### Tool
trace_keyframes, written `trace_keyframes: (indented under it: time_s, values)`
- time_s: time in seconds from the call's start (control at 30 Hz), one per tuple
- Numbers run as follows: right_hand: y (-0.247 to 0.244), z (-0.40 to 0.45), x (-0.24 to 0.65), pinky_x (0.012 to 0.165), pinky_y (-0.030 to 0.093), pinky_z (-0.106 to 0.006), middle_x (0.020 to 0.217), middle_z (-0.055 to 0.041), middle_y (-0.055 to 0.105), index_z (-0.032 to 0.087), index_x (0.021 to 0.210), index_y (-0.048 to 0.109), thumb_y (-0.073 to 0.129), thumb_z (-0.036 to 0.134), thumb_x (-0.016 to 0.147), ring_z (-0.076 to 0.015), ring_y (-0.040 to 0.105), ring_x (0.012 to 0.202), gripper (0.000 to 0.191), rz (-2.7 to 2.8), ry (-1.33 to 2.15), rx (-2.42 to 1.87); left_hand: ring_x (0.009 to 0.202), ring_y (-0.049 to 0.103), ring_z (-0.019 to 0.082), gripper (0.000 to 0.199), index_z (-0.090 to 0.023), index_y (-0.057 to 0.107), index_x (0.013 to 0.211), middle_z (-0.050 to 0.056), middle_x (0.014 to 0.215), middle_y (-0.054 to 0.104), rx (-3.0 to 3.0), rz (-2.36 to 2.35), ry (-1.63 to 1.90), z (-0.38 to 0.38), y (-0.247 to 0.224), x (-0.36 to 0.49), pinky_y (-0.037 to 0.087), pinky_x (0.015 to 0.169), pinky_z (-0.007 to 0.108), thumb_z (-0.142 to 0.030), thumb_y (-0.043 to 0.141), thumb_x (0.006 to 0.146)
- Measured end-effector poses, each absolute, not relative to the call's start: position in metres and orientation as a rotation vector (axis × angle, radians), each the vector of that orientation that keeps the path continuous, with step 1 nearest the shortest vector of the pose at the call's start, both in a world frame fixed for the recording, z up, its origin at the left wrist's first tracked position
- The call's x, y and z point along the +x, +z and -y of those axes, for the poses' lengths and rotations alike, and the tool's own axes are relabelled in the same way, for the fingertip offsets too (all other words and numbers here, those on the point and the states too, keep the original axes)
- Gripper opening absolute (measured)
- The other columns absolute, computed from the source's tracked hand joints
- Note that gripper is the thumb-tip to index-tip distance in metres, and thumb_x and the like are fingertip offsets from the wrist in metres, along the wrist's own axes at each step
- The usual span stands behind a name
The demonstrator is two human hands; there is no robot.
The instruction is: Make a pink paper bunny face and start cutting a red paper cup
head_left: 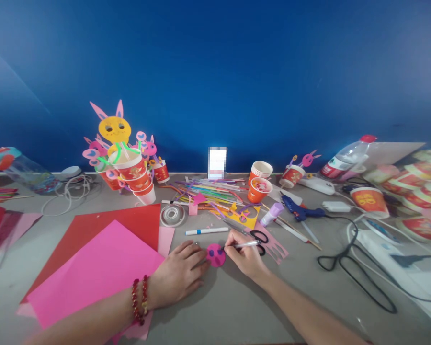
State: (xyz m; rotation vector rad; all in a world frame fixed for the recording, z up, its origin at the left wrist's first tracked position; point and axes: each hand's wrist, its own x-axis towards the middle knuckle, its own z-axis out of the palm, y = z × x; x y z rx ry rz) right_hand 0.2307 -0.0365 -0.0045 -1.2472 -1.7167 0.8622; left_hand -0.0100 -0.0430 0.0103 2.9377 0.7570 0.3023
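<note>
Bare forearms, the left (104,306) with red beads (135,301) at its wrist, come in from the near edge and meet at a small pink disc (216,262) on the grey table (222,316). The left hand (181,268) lies palm down, fingers slightly spread and gripping nothing, fingertips at the disc's left edge, probably to keep so light a piece from sliding. The right hand (244,254) pinches a slim pen (249,244) as for writing, its tip by the disc's right edge, a grip that suits small marks; whether it touches I cannot tell. Just beyond lies a blue-and-white marker (207,231), likely put there for easy reach. Pink (93,273) and red (82,235) sheets overlap at the left, perhaps to leave the middle free for work. Farther off, a glue stick (272,214) and a blue glue gun (298,209) lie on the right, seemingly parked clear of the hands.
</note>
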Motion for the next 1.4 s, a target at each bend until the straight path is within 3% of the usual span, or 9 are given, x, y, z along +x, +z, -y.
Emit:
trace_keyframes:
  time_s: [1.4]
  values:
    - [-0.004, 0.0357, 0.2303, 0.05, 0.029, -0.023, 0.057, 0.0051, 0.045, 0.022, 0.064, 0.043, 0.047, 0.012, 0.077, -0.012, 0.042, 0.053, 0.017, 1.726, 0.822, -1.259, 0.12, 0.049, 0.023, 0.038, -0.023, 0.053, 0.127, 0.006, 0.126, 0.059, 2.927, -0.749, 0.311, 0.0436, 0.0121, -0.0089, 0.031, 0.11, 0.042, -0.04, 0.055, 0.093]
